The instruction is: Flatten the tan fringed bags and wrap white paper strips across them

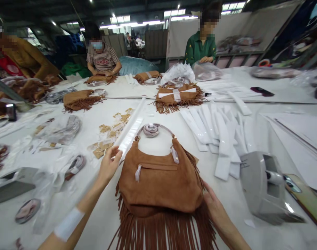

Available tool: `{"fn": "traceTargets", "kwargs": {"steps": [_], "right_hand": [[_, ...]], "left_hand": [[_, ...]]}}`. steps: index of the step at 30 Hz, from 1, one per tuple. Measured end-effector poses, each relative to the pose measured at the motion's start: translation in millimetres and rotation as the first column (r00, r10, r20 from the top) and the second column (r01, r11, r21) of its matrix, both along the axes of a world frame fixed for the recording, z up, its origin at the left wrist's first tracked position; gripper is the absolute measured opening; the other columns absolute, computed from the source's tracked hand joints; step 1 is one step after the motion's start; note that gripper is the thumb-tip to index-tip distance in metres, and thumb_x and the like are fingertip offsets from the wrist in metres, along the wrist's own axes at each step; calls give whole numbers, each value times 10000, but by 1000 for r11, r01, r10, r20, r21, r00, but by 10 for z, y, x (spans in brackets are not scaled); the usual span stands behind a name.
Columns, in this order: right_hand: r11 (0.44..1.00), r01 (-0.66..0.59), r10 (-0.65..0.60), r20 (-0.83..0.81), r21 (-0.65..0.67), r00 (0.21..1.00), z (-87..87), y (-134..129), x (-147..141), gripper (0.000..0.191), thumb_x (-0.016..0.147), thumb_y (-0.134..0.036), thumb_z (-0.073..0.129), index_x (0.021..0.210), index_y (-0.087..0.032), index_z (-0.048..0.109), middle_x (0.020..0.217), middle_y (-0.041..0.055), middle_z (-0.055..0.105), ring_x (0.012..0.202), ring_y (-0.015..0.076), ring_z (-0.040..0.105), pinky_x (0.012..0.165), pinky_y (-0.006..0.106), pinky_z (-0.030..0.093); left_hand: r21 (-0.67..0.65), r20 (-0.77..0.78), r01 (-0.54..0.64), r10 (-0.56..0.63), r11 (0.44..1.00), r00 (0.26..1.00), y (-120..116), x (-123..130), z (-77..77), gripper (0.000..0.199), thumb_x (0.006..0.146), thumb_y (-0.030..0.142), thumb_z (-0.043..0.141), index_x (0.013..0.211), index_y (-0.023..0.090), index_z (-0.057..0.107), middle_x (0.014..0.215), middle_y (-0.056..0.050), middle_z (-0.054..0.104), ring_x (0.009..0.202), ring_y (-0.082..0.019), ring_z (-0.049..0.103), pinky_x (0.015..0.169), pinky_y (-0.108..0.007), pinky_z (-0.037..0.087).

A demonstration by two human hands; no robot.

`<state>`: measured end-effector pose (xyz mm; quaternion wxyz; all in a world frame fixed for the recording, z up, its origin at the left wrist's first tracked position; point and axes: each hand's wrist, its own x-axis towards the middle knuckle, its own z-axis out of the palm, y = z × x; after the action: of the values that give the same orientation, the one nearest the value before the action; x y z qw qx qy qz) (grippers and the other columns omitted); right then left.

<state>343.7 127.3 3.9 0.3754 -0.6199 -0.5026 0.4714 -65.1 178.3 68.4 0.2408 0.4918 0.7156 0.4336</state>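
Head view: fringed bag (161,187) lies between left grip (110,165) (half-open) and right grip (213,204), its hold unclear.

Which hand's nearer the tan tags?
Left. The left hand is just beside the near end of the tan tags; the right hand is farther off, at the brown bag's right side.

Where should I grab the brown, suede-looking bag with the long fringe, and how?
Probably by its slim, arched, pale-wrapped handle, on the right side of the arch, from above. That handle loops out beyond the bag's body, and a pale, wrapped coil sits at the arch's middle. The long brown fringe spreads mostly along the near edge.
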Motion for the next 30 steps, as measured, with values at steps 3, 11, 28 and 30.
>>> {"fn": "traceTargets", "kwargs": {"steps": [3, 11, 28, 30], "right_hand": [[998, -28, 26, -48, -49, 999, 24, -89, -113, 1002, 693, -708, 589, 1445, -132, 262, 1351, 185, 543, 1252, 305, 511, 1049, 480, 432], [984, -100, 95, 42, 149, 995, 139, -172, -308, 870, 797, -690, 469, 1448, -152, 259, 1459, 176, 420, 1327, 257, 431, 1105, 460, 369], [717, -382, -145, 661, 583, 736, 198, -916, 2, 340, 891, -330, 495, 1183, -201, 610, 1061, 138, 654, 1004, 274, 599, 896, 480, 508], [618, -553, 14, 696, 558, 718, 207, -1023, -199, 334, 890, -209, 473, 1195, -243, 605, 1071, 114, 663, 999, 245, 618, 856, 434, 542]], "left_hand": [[-70, 90, -11, 17, 997, 996, -987, 135, -310, 650, 812, 524, 570, 1339, 193, 380, 1225, -140, 555, 1090, -268, 590, 871, -425, 521], [5, -76, 159, -158, 987, 985, -1601, 742, -701, 946, 737, 281, 646, 1500, 253, 88, 1534, -130, 262, 1415, -307, 254, 1143, -527, 261], [207, -397, 140, -47, 968, 917, -1828, 416, -586, 654, 767, 97, 444, 1402, 249, 395, 1279, -106, 546, 1198, -301, 500, 1022, -523, 404], [225, -440, 236, -117, 945, 890, -1968, 594, -604, 567, 811, 108, 437, 1353, 274, 459, 1169, -91, 599, 1088, -284, 556, 948, -488, 456]]}}
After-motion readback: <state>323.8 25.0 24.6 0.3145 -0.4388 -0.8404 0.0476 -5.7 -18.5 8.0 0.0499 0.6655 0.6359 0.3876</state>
